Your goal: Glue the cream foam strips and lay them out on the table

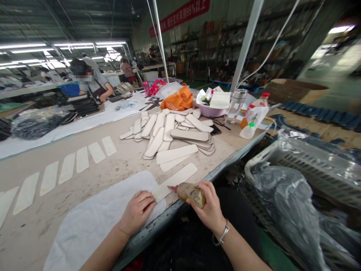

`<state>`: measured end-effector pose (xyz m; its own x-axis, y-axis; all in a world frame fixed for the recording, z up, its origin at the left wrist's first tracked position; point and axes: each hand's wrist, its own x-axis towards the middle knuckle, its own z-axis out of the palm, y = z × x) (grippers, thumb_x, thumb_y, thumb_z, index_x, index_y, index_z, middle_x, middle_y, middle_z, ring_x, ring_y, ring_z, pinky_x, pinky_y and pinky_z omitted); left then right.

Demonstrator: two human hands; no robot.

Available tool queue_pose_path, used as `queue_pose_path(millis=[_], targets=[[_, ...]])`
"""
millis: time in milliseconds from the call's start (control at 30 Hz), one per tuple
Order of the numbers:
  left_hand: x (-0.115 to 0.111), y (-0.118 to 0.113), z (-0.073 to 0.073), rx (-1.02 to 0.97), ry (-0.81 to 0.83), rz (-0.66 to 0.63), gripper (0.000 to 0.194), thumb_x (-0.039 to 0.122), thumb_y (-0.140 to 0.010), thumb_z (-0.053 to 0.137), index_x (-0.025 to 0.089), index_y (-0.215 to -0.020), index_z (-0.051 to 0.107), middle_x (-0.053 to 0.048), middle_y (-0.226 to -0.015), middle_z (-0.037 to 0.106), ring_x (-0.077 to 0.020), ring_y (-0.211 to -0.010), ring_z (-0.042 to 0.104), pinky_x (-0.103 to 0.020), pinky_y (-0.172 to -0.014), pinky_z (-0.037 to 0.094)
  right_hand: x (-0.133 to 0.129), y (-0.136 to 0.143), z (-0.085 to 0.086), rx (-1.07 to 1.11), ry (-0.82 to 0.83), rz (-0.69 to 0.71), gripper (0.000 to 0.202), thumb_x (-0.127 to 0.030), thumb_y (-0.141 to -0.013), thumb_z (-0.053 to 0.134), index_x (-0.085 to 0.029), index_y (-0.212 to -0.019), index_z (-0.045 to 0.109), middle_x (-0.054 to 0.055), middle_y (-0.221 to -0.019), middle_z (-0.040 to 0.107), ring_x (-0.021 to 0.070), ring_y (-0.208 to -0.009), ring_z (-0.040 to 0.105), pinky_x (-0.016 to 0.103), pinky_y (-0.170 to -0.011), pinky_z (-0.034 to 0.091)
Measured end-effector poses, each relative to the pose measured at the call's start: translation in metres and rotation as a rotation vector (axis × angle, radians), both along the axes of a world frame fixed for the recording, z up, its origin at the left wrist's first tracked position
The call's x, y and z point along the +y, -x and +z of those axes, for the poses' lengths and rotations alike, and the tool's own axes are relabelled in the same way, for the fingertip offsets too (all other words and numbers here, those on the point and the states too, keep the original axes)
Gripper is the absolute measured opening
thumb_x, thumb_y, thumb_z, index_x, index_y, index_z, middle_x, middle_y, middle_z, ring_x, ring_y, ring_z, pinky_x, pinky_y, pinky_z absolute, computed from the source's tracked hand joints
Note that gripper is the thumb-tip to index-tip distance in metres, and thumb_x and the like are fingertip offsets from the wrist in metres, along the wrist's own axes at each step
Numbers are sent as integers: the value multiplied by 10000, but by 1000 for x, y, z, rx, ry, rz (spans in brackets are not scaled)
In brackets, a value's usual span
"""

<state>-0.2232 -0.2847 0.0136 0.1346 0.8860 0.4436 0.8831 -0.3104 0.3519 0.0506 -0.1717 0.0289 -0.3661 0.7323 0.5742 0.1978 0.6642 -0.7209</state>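
My right hand [210,205] is wrapped round a stained squeeze bottle [189,192] with a red nozzle. The bottle lies tilted, and its tip points left over a pale rounded strip [179,180]. At the near left end of that strip is my left hand [138,210], its fingers curled together and holding the strip's end on the table. Yellowish wet-looking marks show on the strip beside those fingers. Under the left hand and the strip's end spreads a white cloth-like sheet [104,214]. Just beyond lies a heap of similar pale strips [163,126], partly stacked.
A row of separate strips [67,167] runs along the table's left side. Behind the heap are an orange bag [177,98], a purple basin [213,111] and a clear jar [235,107]. A plastic crate [262,158] stands at right. One co-worker [94,81] sits across.
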Motion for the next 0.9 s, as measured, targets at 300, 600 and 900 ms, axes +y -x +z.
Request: queue_pose_path(millis=[300, 600, 900], targets=[[1, -1, -1, -25, 14, 15, 95, 138, -881, 543, 170, -911, 627, -71, -917, 617, -169, -866, 570, -329, -786, 493, 20, -16, 0, -43, -66, -331, 321, -299, -844, 653, -224, -1128, 524, 85, -1079, 483, 240, -972, 541, 414, -845, 507], [0, 1, -4, -13, 14, 6, 112, 124, -883, 540, 168, -940, 626, -77, -939, 609, -176, -898, 566, -335, -804, 494, 43, -26, 9, -37, -110, -557, 342, -359, -845, 627, -202, -1125, 511, 92, -1050, 531, 264, -987, 525, 460, -866, 473], [1, 0, -5, -15, 12, 4, 119, 113, -876, 545, 172, -950, 618, -78, -946, 604, -180, -903, 563, -339, -800, 498, 51, -19, -3, -69, -51, -524, 363, -374, -840, 635, -205, -1142, 525, 97, -1069, 517, 262, -1002, 537, 440, -846, 505]])
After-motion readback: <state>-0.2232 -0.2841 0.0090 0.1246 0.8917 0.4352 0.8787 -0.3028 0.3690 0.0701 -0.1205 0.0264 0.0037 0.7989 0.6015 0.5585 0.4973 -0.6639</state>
